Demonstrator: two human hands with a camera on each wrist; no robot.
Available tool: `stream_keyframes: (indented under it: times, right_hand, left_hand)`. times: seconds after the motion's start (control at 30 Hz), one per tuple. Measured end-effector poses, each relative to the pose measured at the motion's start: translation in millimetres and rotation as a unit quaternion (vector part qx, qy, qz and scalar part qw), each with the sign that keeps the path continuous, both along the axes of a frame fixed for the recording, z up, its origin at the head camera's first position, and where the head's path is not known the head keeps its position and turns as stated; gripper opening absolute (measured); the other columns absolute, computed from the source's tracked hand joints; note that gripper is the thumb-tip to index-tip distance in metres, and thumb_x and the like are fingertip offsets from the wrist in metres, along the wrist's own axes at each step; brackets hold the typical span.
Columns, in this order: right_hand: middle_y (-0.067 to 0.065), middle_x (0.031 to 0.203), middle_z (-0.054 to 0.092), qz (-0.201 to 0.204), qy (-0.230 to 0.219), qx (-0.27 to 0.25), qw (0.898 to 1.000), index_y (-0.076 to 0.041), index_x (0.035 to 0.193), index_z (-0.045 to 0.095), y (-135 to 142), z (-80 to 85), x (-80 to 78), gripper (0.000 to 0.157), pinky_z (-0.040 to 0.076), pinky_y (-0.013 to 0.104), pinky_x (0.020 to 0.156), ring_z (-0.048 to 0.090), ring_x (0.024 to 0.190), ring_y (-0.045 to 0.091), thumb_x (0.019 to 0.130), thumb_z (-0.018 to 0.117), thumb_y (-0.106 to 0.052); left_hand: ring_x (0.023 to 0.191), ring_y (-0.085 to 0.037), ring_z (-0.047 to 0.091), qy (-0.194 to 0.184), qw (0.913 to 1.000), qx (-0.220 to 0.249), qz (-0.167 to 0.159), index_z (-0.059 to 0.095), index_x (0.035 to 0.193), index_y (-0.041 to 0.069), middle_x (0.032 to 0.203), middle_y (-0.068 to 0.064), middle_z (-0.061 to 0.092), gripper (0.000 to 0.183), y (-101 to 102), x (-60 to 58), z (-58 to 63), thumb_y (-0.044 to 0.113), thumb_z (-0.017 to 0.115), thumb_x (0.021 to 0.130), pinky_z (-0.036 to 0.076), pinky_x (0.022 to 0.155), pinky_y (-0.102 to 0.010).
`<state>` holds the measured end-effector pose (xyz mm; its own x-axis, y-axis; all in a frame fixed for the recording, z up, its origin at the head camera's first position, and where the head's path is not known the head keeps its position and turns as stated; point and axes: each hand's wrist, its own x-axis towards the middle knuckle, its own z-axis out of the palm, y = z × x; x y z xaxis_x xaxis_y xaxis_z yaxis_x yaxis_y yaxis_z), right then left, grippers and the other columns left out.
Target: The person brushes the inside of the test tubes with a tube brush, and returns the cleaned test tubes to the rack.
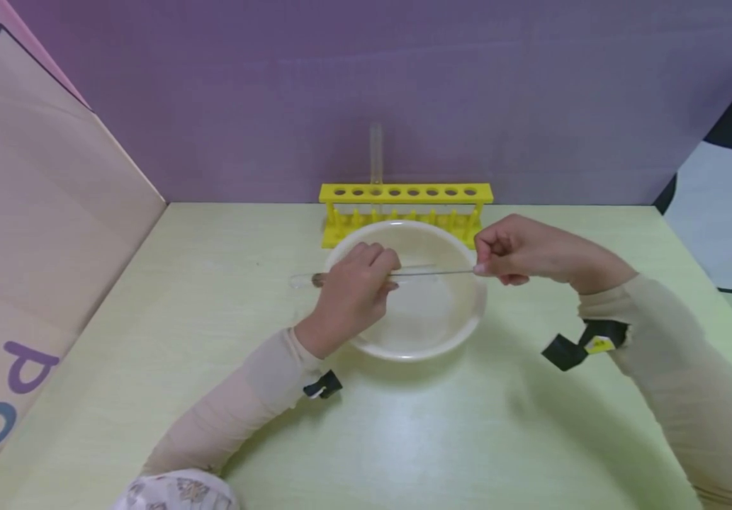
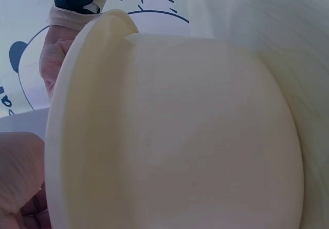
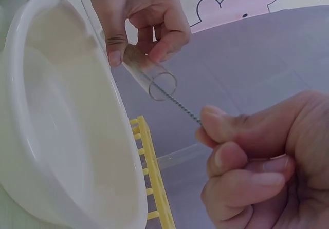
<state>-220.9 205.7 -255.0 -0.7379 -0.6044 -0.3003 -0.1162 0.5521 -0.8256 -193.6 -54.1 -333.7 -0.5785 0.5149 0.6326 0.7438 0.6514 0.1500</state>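
Over the basin (image 1: 404,352), my left hand (image 1: 358,289) grips a clear glass test tube (image 1: 418,270) that lies sideways. The tube's round mouth faces my right hand (image 1: 521,249). Between thumb and forefinger, that hand pinches the twisted wire handle of a test tube brush (image 3: 180,107). The wire runs into the tube, and the dark bristles (image 1: 318,280) show near its closed end, left of my left hand. In the left wrist view the basin's outer wall (image 2: 205,136) hides most of the work.
A yellow test tube rack (image 1: 406,193) stands behind the basin, against the purple backdrop. One clear test tube (image 1: 375,152) stands upright in it. The basin sits mid-table, close in front of the rack.
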Motion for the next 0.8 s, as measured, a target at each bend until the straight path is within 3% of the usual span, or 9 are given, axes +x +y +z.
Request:
stream_keyframes:
  times: [0.8]
  right_hand:
    - [0.002,0.057,0.043,0.004,0.010,0.022,1.000,0.002,0.079,0.053,-24.9,-6.4,-1.2,0.015,0.033,0.023,0.047,0.038,0.048,0.012,0.089,0.062,-0.004]
  left_hand:
    - [0.077,-0.022,0.054,-0.025,0.9995,-0.018,-0.001,0.058,0.091,0.006,0.084,-0.005,0.061,0.029,7.8,2.2,3.9,-0.001,0.078,0.071,0.046,0.064,-0.027]
